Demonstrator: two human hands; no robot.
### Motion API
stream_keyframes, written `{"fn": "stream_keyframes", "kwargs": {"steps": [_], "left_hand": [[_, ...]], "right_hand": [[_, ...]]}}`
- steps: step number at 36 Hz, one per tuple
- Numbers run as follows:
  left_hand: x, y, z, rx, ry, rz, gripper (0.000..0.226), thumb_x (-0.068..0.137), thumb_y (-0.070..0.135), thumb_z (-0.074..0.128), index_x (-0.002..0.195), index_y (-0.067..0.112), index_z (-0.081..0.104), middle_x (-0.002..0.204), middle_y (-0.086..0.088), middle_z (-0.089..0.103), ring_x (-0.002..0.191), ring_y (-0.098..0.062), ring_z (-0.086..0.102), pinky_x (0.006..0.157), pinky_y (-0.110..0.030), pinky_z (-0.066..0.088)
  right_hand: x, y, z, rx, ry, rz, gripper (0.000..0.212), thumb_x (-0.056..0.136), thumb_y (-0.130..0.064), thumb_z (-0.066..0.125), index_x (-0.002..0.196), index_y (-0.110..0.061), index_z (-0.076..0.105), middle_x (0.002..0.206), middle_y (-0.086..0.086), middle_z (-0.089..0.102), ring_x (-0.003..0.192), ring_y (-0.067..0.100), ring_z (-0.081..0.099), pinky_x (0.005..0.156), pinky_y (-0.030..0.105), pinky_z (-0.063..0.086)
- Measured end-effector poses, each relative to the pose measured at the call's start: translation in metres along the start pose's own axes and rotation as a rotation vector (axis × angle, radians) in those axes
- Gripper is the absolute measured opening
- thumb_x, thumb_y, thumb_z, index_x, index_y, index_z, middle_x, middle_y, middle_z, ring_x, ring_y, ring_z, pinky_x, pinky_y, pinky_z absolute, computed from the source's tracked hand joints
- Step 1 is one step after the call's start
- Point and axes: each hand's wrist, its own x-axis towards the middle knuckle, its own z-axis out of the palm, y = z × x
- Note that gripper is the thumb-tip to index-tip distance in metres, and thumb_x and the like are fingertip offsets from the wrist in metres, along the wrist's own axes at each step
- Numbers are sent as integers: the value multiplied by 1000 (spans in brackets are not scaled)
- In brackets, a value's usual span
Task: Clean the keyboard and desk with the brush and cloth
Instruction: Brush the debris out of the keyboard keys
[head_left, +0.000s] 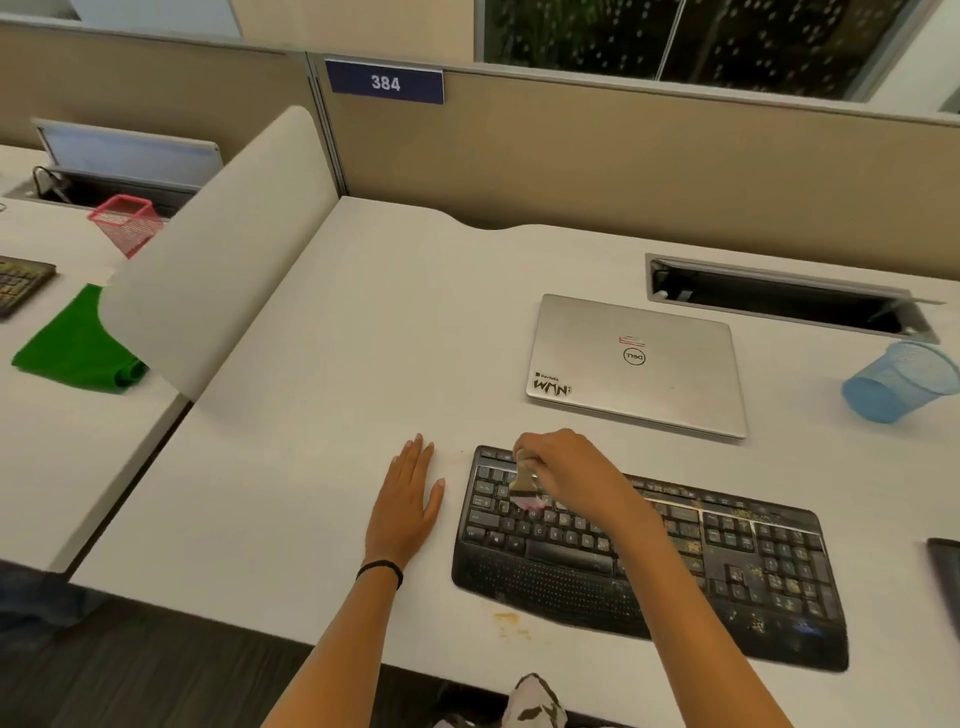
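Observation:
A black keyboard (727, 566) lies on the white desk (322, 426), speckled with yellowish crumbs on its right half. My right hand (566, 467) grips a small brush (524, 486) whose pale bristles touch the keys at the keyboard's upper left. My left hand (408, 501) rests flat on the desk just left of the keyboard, fingers straight. A green cloth (72, 348) lies on the neighbouring desk to the far left, partly hidden by the curved divider. A yellowish stain (509, 621) marks the desk near the keyboard's front edge.
A shut silver laptop (639, 364) lies behind the keyboard. A blue mesh cup (898, 382) lies tipped at the right. A cable slot (779, 301) opens at the back right. A curved white divider (218, 249) stands at the left, with a pink mesh holder (127, 221) beyond.

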Motion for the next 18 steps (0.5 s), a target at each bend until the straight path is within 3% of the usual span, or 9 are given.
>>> {"fn": "stream_keyframes", "kwargs": {"steps": [4,11,18], "left_hand": [[2,3,-1,1,14,-16,67,93,51,17,150,15,19,156,5,8,143,-6,3,114,-15,-7],[3,-2,2,14,11,-26,67,94,54,15,149,17,21,157,6,10,142,-1,0,115,-17,-3],[3,-1,1,37,19,0,64,95,49,19,149,14,23,155,5,10,143,-6,5,115,-17,-4]], "right_hand": [[16,-12,5,96,24,-79,17,91,-4,51,98,-5,66,94,9,70,84,22,64,76,36,52],[30,-23,6,241,126,-101,20,91,-4,47,102,-6,65,93,6,70,75,14,60,69,23,45],[4,5,-13,-69,22,-18,18,92,-11,43,102,-12,58,91,4,65,81,21,59,64,29,43]]}}
